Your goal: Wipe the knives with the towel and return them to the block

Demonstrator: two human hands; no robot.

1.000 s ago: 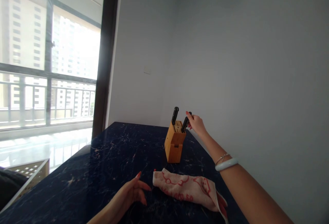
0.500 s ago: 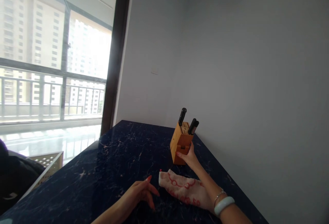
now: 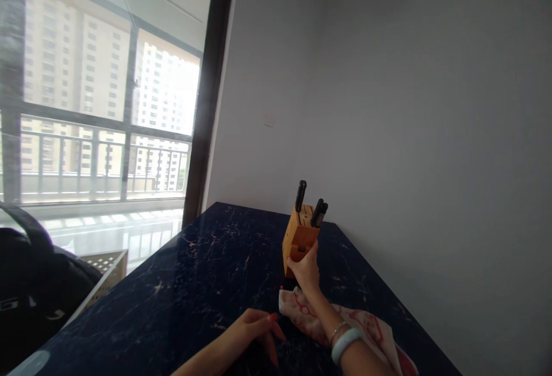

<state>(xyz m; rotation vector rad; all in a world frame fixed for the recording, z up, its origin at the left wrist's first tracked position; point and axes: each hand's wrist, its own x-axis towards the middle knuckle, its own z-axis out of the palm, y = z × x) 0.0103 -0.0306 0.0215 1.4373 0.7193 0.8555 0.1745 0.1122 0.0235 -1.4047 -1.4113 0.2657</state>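
A wooden knife block (image 3: pixel 296 237) stands on the dark marble counter (image 3: pixel 207 284) near the wall, with three black knife handles (image 3: pixel 301 194) sticking out of its top. My right hand (image 3: pixel 305 269) grips the lower front of the block, fingers wrapped round its base. My left hand (image 3: pixel 254 331) rests on the counter nearer to me, fingers curled loosely and apart, holding nothing. A white cloth with a red pattern (image 3: pixel 357 330) lies on the counter under my right forearm.
A grey wall (image 3: pixel 431 134) runs along the counter's right edge. At the left a big window (image 3: pixel 95 106) looks onto tower blocks. A dark bag (image 3: pixel 34 284) and a perforated box (image 3: pixel 107 269) sit below the counter's left edge.
My right hand left the knife handle at the block's top and came down to grip the block's base. The view shifted; my left hand stayed on the counter.
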